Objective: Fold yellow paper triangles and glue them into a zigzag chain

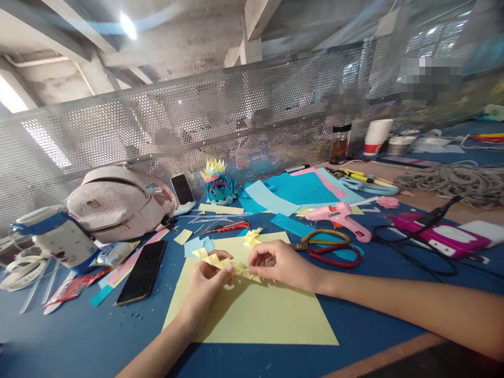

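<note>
My left hand point(208, 283) and my right hand point(280, 264) meet over a large yellow paper sheet point(255, 315) on the blue table. Both pinch a strip of folded yellow paper points point(226, 263), the left hand at its left part, the right hand at its right end. The fingers of both hands are closed on it. A small folded yellow piece point(252, 237) lies just beyond the hands. Small light blue paper scraps point(198, 245) lie to the left of it.
Scissors point(328, 247) and a pink glue gun point(339, 216) lie right of the hands. A black phone point(142, 272) lies to the left, with a pink backpack point(116, 202) behind it. A blue and yellow paper crown point(218, 182), cyan sheets point(293, 190) and a rope pile point(457, 181) sit further back.
</note>
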A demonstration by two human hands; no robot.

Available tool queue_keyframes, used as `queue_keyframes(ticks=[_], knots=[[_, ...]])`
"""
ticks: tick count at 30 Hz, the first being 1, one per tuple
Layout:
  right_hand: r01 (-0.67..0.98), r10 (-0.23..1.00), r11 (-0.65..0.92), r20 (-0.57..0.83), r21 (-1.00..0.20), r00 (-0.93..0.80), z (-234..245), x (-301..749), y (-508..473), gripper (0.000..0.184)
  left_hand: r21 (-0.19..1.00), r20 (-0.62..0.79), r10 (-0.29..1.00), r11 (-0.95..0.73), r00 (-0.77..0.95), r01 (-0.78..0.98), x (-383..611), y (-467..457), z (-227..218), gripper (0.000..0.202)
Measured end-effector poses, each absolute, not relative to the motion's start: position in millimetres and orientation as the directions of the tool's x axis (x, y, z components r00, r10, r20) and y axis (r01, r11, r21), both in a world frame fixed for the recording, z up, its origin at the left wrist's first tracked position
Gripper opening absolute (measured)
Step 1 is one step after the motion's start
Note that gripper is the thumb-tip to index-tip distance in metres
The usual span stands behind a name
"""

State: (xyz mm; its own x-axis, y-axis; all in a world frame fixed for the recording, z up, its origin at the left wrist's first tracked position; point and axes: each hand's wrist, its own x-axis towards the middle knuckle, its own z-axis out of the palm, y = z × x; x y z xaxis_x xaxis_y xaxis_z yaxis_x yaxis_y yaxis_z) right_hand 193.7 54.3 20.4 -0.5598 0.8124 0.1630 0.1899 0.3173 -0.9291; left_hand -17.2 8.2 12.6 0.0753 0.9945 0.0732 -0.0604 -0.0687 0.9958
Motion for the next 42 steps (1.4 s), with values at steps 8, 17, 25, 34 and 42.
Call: queue_keyframes(ticks=[8, 17, 25, 34, 42], knots=[[0.172, 0.804, 0.304, 0.155, -0.937, -0.574, 22.0, 192.2, 50.1, 0.028, 0.999, -0.036, 0.999, 0.036, 0.004, -0.033, -12.1, 3.6, 14.7, 0.038], [0.18, 0.816, 0.295, 0.15, -0.938, -0.559, 24.3, 189.1, 45.1, 0.028, 0.996, -0.075, 0.987, 0.082, -0.139, 0.043, -9.5, 2.0, 14.2, 0.035], [0.195, 0.82, 0.32, 0.168, -0.927, -0.547, 22.0, 187.1, 44.8, 0.026, 0.995, -0.069, 0.985, 0.08, -0.156, 0.066, -11.2, 3.9, 12.4, 0.034], [0.194, 0.806, 0.367, 0.206, -0.91, -0.555, 19.7, 186.6, 44.3, 0.019, 0.997, -0.065, 0.988, 0.071, -0.14, 0.038, -11.1, 3.1, 11.9, 0.037], [0.185, 0.818, 0.328, 0.18, -0.927, -0.546, 20.6, 186.3, 43.0, 0.025, 0.996, -0.063, 0.997, 0.061, -0.033, -0.064, -9.0, 0.6, 14.8, 0.038]])
